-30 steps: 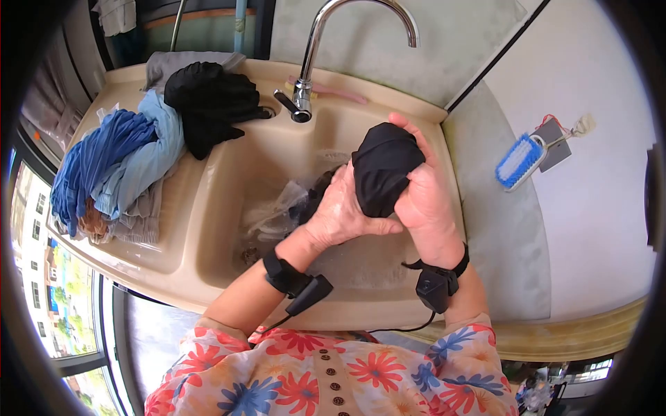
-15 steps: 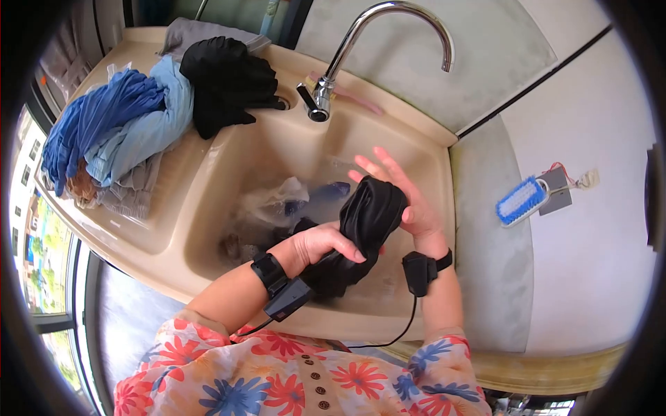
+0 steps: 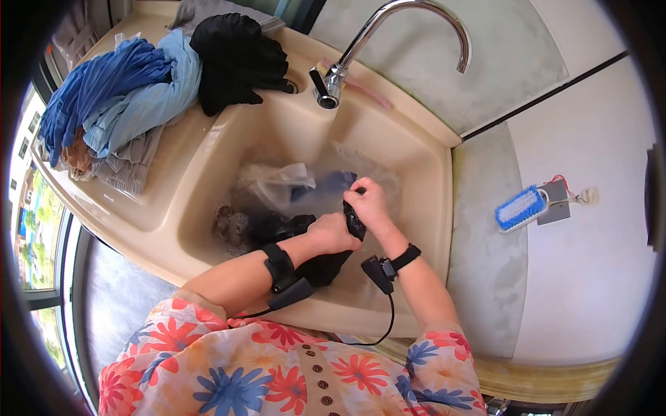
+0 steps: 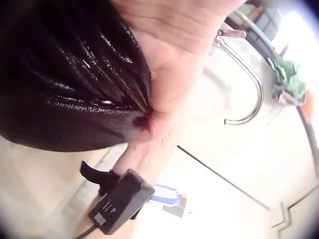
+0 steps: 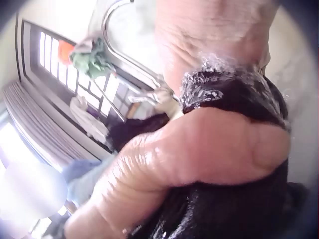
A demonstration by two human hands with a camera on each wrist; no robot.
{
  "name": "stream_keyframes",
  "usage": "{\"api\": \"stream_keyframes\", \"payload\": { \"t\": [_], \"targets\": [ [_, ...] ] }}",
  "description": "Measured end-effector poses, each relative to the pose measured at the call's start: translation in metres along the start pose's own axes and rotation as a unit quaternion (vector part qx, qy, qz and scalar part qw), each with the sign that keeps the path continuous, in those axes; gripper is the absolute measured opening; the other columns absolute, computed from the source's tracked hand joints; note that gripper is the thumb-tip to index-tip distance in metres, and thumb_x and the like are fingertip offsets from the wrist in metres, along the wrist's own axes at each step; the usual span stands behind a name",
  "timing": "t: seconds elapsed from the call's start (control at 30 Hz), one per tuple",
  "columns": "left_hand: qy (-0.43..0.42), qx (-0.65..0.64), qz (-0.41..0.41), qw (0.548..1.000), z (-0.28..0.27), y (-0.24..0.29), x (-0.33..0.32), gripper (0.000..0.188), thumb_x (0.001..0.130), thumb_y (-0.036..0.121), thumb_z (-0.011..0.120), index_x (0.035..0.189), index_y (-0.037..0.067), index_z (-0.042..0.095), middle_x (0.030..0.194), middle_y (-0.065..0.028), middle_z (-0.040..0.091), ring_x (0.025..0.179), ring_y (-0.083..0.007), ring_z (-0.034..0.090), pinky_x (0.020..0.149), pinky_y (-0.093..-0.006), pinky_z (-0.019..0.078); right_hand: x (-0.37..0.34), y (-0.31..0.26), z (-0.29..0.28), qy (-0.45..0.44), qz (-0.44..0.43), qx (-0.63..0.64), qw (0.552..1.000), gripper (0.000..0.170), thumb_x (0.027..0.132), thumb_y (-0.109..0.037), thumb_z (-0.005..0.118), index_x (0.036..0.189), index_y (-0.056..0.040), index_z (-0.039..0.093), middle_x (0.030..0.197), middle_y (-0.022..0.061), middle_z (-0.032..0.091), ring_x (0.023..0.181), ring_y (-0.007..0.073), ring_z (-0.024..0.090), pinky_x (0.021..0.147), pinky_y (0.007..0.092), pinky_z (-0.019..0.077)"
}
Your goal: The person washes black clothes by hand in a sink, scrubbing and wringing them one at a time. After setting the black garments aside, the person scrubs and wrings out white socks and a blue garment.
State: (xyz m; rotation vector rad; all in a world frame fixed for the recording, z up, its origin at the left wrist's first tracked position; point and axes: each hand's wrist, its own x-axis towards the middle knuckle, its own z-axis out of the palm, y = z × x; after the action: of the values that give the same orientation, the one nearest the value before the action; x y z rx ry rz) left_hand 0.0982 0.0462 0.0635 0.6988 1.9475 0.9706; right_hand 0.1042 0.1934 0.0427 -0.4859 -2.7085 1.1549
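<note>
A wet black cloth garment [image 3: 326, 269] hangs over the front of the basin. Its upper part is bunched between both hands. The left hand [image 3: 335, 234] grips the lower end of the bunch, fingers curled. Just above and to its right, the right hand [image 3: 369, 206] grips the top end. In the right wrist view the left thumb [image 5: 209, 149] lies across the black cloth [image 5: 234, 214], with wet, foamy folds above it. The left wrist view shows the cloth [image 4: 75, 119] stretched and shiny, gathered to a point at the hand.
Under the hands, the sink basin [image 3: 427, 163] holds cloudy water, with whitish translucent plastic [image 3: 277, 182] and dark blue cloth [image 3: 340, 182] in it. A chrome faucet [image 3: 371, 31] arches behind. Blue clothes [image 3: 111, 80] and a black garment [image 3: 239, 62] lie on the left ledge. A brush [image 3: 522, 208] hangs at right.
The right hand, earlier spread with its fingers straight, has closed on the black garment. Both hands have come together lower over the basin, and the rounded bundle is now squeezed narrow.
</note>
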Motion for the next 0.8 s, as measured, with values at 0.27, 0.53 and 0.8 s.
{"api": "stream_keyframes", "payload": {
  "t": [0.27, 0.53, 0.8],
  "targets": [
    [0.028, -0.156, 0.100, 0.982, 0.003, -0.007, -0.001, 0.050, 0.071, 0.044, 0.068, 0.092, -0.001, 0.059, 0.084, -0.0111, 0.062, 0.079, -0.0207, 0.060, 0.071, -0.0308, 0.0474, 0.002, -0.004, -0.013, -0.069, 0.036, 0.058, 0.995, 0.036, 0.076, -0.026, 0.068, 0.100, -0.0025, 0.056, 0.086, 0.0079, 0.061, 0.077, 0.0185, 0.058, 0.070, 0.0316, 0.0471],
    [-0.288, -0.648, 0.005, 0.705, -0.024, 0.010, -0.040, 0.036, 0.079, 0.028, 0.063, 0.100, 0.000, 0.056, 0.076, -0.0087, 0.059, 0.062, -0.0188, 0.058, 0.056, -0.0295, 0.0475, -0.019, -0.065, -0.064, -0.304, -0.078, 0.611, 0.727, 0.074, 0.072, -0.024, 0.072, 0.133, -0.0070, 0.034, 0.122, 0.0167, 0.047, 0.115, 0.0358, 0.046, 0.094, 0.0416, 0.0402],
    [-0.158, -0.469, 0.175, 0.851, -0.025, 0.023, -0.034, 0.039, 0.068, 0.025, 0.075, 0.094, 0.002, 0.057, 0.079, -0.0035, 0.059, 0.067, -0.0112, 0.055, 0.060, -0.0268, 0.0467, -0.031, -0.104, -0.063, -0.110, -0.011, 0.351, 0.930, 0.009, 0.074, 0.001, 0.060, 0.082, -0.0005, 0.055, 0.066, 0.0032, 0.057, 0.059, 0.0109, 0.055, 0.057, 0.0248, 0.0471]
  ]
}}
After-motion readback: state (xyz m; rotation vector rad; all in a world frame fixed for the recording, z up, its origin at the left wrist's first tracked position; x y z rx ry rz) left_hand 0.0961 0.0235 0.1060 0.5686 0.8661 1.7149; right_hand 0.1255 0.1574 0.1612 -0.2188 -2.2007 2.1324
